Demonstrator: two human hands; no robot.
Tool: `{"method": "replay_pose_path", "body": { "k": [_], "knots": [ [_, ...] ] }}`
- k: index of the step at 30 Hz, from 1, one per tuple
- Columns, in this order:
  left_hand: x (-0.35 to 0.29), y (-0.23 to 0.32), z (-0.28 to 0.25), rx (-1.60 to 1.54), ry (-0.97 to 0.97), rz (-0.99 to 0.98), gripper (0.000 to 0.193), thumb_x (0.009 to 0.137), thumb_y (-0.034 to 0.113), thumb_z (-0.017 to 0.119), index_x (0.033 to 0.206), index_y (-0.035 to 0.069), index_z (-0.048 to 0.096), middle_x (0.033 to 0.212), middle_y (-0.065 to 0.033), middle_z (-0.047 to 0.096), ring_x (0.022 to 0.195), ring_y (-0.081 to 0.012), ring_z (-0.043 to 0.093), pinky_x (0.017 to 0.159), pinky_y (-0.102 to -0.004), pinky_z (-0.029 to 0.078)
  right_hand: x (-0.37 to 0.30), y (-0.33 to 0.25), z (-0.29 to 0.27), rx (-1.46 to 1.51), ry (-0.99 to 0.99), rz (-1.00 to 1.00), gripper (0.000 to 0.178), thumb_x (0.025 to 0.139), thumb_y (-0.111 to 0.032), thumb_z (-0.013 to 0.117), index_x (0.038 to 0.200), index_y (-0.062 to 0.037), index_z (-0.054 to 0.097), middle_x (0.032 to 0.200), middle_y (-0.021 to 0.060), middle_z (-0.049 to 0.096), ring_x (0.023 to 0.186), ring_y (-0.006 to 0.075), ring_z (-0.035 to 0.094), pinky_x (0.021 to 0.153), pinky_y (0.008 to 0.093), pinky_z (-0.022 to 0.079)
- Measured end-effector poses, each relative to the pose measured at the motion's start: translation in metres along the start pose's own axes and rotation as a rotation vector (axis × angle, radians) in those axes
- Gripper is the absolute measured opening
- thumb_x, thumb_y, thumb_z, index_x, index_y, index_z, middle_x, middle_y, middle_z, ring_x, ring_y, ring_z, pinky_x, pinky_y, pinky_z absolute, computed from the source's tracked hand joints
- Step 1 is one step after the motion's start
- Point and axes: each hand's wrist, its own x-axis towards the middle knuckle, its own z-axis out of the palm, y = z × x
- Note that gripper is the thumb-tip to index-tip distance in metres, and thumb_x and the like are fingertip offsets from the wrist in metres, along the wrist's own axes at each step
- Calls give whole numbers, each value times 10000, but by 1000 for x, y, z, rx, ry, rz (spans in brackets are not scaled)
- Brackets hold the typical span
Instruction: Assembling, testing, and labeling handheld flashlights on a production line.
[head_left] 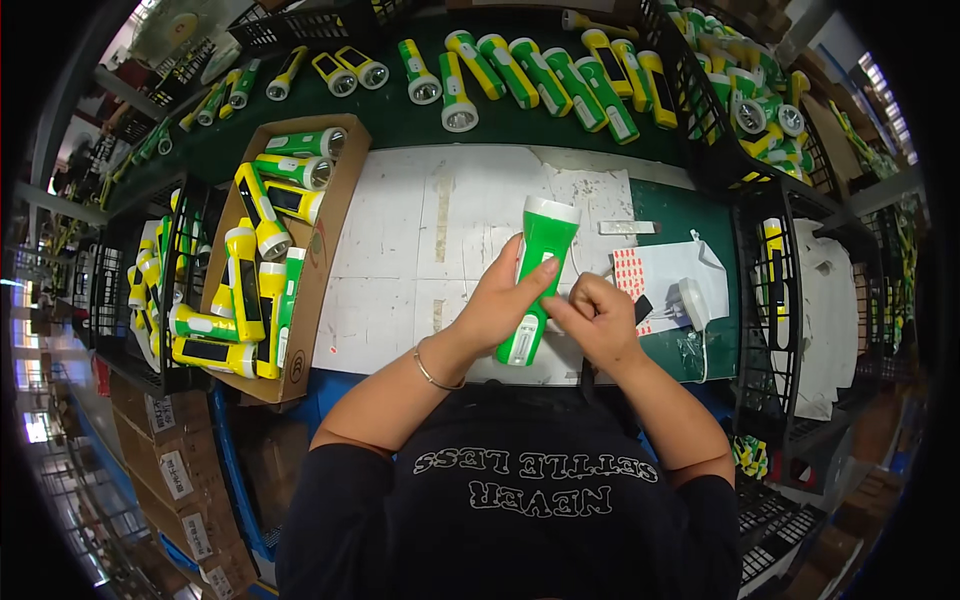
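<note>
My left hand (496,300) is wrapped round a green flashlight (550,232) with a white head. Its head points away from me, and a pale panel shows at the near end of the handle. My left thumb lies across the body. Close against the flashlight's right side is my right hand (597,322), its fingers curled in and the thumb at the handle. Whatever those fingers may hold is hidden. Both hands are above a worn white board (390,250) on the table.
At left stands a cardboard box (345,165) of green and yellow flashlights. More flashlights (540,75) lie in a row at the back. Black crates (715,110) flank the table. A white charger (692,300) with a cable and a sheet of red stickers (630,280) lie at right.
</note>
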Motion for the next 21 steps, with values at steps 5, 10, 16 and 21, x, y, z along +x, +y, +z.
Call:
{"method": "replay_pose_path", "body": {
  "k": [5, 10, 16, 21],
  "knots": [
    [-10, 29, -10, 333, -67, 36, 455, 893, 226, 570, 1250, 12, 387, 923, -76, 562, 700, -120, 569, 630, -264, 486, 22, -4, -45, 133, -48, 300, 163, 796, -85, 661, 795, -45, 502, 692, -16, 494, 548, 31, 354, 491, 194, 296],
    [-19, 56, -12, 1232, -191, 334, 515, 808, 235, 638, 1255, 88, 427, 956, -126, 568, 753, -312, 605, 645, -366, 509, 37, -28, -57, -54, -405, 192, 610, 701, -93, 737, 1248, -121, 467, 841, -14, 564, 566, 4, 391, 492, 165, 289],
    [-36, 85, -53, 1517, -199, 162, 391, 674, 154, 683, 1040, 82, 565, 940, -84, 614, 824, -286, 608, 707, -363, 497, 31, -22, -69, 163, -379, 250, 692, 637, -19, 769, 1241, -78, 437, 885, 16, 590, 525, -13, 339, 475, 136, 273],
    [-37, 86, -56, 1496, -255, 81, 391, 704, 181, 684, 1050, 58, 551, 939, -120, 615, 842, -297, 611, 717, -353, 493, 35, -21, -61, 271, -372, 318, 657, 640, -112, 812, 1210, -137, 488, 831, -58, 497, 601, -3, 318, 514, 151, 253]
  ]
}}
